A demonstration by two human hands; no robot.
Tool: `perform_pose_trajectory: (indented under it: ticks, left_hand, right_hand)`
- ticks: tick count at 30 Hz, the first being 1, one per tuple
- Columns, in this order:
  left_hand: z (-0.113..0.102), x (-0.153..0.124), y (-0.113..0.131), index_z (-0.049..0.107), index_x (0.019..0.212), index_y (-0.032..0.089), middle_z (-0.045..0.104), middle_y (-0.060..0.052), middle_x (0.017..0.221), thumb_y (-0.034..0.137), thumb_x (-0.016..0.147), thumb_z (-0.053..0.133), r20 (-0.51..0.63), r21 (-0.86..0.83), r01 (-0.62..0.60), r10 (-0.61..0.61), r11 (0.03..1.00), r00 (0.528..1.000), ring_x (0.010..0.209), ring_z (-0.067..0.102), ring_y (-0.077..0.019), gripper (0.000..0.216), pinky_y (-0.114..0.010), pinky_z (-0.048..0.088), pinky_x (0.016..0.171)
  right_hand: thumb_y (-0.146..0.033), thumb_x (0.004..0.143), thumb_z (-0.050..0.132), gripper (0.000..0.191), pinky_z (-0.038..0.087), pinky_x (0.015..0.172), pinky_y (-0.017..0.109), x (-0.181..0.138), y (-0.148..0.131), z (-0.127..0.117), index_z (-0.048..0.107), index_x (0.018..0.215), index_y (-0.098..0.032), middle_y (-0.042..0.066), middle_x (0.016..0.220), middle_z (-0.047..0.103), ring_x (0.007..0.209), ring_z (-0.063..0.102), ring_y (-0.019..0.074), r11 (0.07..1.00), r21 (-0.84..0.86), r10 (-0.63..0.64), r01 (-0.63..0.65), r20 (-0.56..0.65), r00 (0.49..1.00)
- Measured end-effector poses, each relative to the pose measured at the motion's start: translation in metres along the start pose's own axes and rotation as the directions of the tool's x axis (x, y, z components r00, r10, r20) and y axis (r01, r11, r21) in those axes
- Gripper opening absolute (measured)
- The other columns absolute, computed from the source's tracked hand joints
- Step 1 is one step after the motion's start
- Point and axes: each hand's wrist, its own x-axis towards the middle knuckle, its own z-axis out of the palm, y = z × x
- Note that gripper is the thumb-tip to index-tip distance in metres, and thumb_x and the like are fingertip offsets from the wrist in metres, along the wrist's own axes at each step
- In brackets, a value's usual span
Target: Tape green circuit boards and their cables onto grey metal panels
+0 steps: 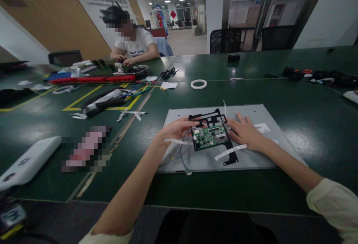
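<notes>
A flat grey panel (258, 115) lies on the table in front of me. Over it is a black bracket frame (231, 154) that carries a green circuit board (210, 136). My left hand (180, 128) pinches the frame's upper left side, thumb on top. Spread fingers of my right hand (246, 133) rest at the frame's right side, over the panel. A white tape strip (231, 152) crosses the frame's lower leg, and another tape strip (179, 141) runs from near my left wrist toward the board. Grey cable (181, 154) loops down left of the board to a small connector at the panel's front edge.
A tape roll (198, 84) lies beyond the panel. To the left are a phone-like pixelated object (88, 149), a white device (29, 162), tape scraps (131, 114) and a black-and-white bundle (104, 100). Across the table a person (135, 44) handles dark items beside a red strip (95, 79).
</notes>
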Motion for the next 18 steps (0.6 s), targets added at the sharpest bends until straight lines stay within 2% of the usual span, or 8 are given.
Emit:
perform_pose_trajectory:
  ticks: [3, 9, 14, 16, 18]
  left_hand:
    - [-0.002, 0.0, -0.002, 0.058, 0.115, 0.012, 0.071, -0.009, 0.095, 0.01, 0.076, 0.063, -0.026, -0.002, -0.013, 0.013, 1.0, 1.0, 0.07, 0.068, -0.0123, 0.04, -0.019, 0.055, 0.063]
    - [-0.011, 0.005, -0.007, 0.058, 0.115, 0.013, 0.069, -0.011, 0.1, 0.014, 0.076, 0.064, -0.032, 0.033, 0.021, -0.02, 0.999, 0.999, 0.073, 0.067, -0.0143, 0.039, -0.022, 0.055, 0.06]
    - [-0.014, 0.012, -0.013, 0.058, 0.114, 0.014, 0.067, -0.012, 0.104, 0.016, 0.078, 0.062, -0.046, 0.079, 0.038, -0.035, 0.996, 0.998, 0.079, 0.067, -0.015, 0.037, -0.021, 0.054, 0.058]
    - [-0.01, 0.015, -0.016, 0.058, 0.115, 0.014, 0.067, -0.012, 0.104, 0.02, 0.079, 0.062, -0.056, 0.127, 0.019, -0.012, 0.992, 0.998, 0.079, 0.066, -0.0153, 0.037, -0.021, 0.052, 0.057]
    - [-0.004, 0.018, -0.018, 0.055, 0.117, 0.017, 0.066, -0.011, 0.106, 0.026, 0.079, 0.063, -0.108, 0.183, -0.033, 0.053, 0.983, 0.993, 0.083, 0.065, -0.0163, 0.04, -0.023, 0.053, 0.063]
  right_hand:
    - [-0.044, 0.093, 0.026, 0.055, 0.019, 0.099, 0.068, -0.001, -0.009, -0.002, 0.023, 0.146, -0.028, -0.002, 0.148, 0.025, 0.134, 0.013, 0.0409, 0.999, 0.034, -0.032, 0.032, -0.005, 0.999]
    - [-0.042, 0.092, 0.032, 0.054, 0.022, 0.103, 0.062, 0.001, -0.008, 0.0, 0.032, 0.142, -0.023, 0.001, 0.143, 0.035, 0.133, 0.022, 0.0341, 0.992, 0.117, 0.055, -0.046, -0.067, 0.996]
    - [-0.04, 0.091, 0.033, 0.05, 0.023, 0.103, 0.06, 0.001, -0.008, 0.001, 0.038, 0.138, -0.024, -0.001, 0.141, 0.038, 0.133, 0.024, 0.0311, 0.993, 0.107, 0.061, -0.052, -0.09, 0.994]
    - [-0.04, 0.092, 0.032, 0.051, 0.024, 0.103, 0.06, 0.001, -0.009, 0.001, 0.036, 0.14, -0.025, -0.001, 0.142, 0.037, 0.133, 0.024, 0.0313, 0.994, 0.094, 0.062, -0.054, -0.088, 0.994]
    - [-0.039, 0.092, 0.03, 0.051, 0.023, 0.104, 0.06, 0.0, -0.009, 0.0, 0.033, 0.142, -0.026, -0.002, 0.142, 0.036, 0.134, 0.024, 0.0308, 0.995, 0.09, 0.06, -0.053, -0.08, 0.995]
